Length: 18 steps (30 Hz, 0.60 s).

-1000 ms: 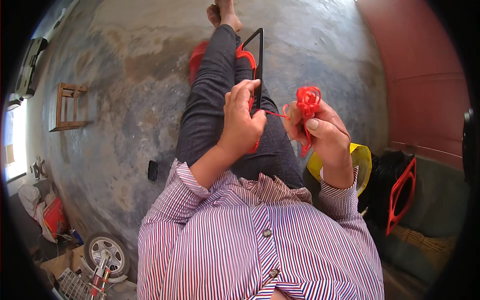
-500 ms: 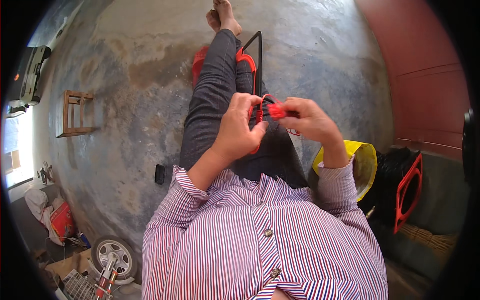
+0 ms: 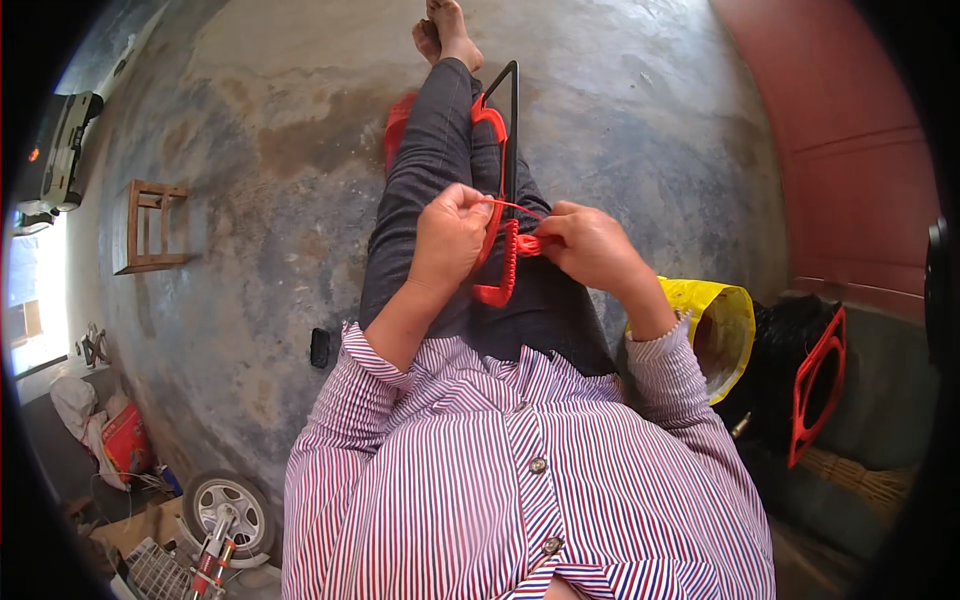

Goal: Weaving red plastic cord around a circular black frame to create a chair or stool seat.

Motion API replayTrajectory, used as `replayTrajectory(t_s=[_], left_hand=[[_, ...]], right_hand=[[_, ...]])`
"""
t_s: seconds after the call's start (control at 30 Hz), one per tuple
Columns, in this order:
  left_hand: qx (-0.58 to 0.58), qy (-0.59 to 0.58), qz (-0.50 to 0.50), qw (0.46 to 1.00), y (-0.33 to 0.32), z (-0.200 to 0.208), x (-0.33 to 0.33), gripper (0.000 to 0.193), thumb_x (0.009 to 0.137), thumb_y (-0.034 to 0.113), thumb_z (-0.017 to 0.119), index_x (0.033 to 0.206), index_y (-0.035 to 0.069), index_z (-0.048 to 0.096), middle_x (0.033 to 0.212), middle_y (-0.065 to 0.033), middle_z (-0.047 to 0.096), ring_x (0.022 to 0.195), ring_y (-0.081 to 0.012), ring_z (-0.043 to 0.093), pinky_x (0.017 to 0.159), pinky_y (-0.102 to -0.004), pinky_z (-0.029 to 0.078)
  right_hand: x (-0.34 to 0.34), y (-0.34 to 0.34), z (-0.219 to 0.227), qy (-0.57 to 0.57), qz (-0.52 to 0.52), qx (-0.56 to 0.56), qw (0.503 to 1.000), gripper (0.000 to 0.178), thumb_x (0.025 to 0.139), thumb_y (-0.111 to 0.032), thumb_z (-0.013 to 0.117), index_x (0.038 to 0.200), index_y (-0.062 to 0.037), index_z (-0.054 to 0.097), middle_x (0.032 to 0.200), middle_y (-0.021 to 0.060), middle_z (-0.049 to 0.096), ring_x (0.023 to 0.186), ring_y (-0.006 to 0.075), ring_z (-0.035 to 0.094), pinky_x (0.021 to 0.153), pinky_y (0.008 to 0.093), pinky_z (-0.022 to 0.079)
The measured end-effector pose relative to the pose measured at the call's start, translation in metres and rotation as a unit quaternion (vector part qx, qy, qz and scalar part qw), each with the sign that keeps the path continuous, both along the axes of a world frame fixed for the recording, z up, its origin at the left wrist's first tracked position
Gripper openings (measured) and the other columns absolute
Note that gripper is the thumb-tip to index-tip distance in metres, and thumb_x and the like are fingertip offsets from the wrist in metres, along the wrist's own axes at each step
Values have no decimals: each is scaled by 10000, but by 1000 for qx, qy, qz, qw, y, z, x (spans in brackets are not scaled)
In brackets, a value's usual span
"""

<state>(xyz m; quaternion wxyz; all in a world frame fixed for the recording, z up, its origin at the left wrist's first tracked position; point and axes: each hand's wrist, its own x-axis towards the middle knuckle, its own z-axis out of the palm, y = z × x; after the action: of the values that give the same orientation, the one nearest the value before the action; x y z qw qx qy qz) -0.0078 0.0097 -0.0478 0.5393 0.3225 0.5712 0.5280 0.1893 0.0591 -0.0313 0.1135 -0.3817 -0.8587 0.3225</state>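
Across my lap lies a black frame [image 3: 515,130] with a rounded-corner outline. Tight coils of red cord [image 3: 511,255] cover its near side and corner, and more red runs along its left side. My left hand [image 3: 448,232] is closed in a pinch on a thin strand at the left of the frame. That strand stretches across to my right hand [image 3: 597,248], which is closed on a small red bundle of the same cord [image 3: 530,245] just right of the coils. The fingertips of both hands are partly hidden.
Right of me stand an open yellow bag [image 3: 742,340] and a black bundle with a red frame [image 3: 815,385]. A red object [image 3: 398,130] lies beside my leg. Farther left are a wooden stool [image 3: 150,228], a small black object [image 3: 320,348] and a wheel [image 3: 228,515].
My left hand has moved slightly left, off the frame, drawing a strand taut. My right hand has come down a little with the bundle, and the coiled near corner now shows.
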Motion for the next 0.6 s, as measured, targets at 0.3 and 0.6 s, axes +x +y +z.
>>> replayTrajectory(t_s=[0.3, 0.6], left_hand=[[15, 143, -20, 989, 0, -17, -8, 162, 963, 130, 527, 867, 21, 597, 672, 16, 557, 592, -31, 484, 509, -216, 392], [13, -129, -63, 990, -11, 64, 11, 167, 986, 171, 512, 891, 61, 593, 683, 47, 544, 473, 6, 365, 415, -168, 262]], right_hand=[[-26, -1, 6, 60, -75, -67, 993, 244, 753, -153, 700, 959, -24, 688, 886, 136, 625, 787, 298, 637, 715, 370, 512], [-12, -2, 29, 351, -96, -55, 930, 244, 830, -140, 665, 1037, -17, 630, 1125, 118, 606, 1097, 237, 533, 949, 366, 424]])
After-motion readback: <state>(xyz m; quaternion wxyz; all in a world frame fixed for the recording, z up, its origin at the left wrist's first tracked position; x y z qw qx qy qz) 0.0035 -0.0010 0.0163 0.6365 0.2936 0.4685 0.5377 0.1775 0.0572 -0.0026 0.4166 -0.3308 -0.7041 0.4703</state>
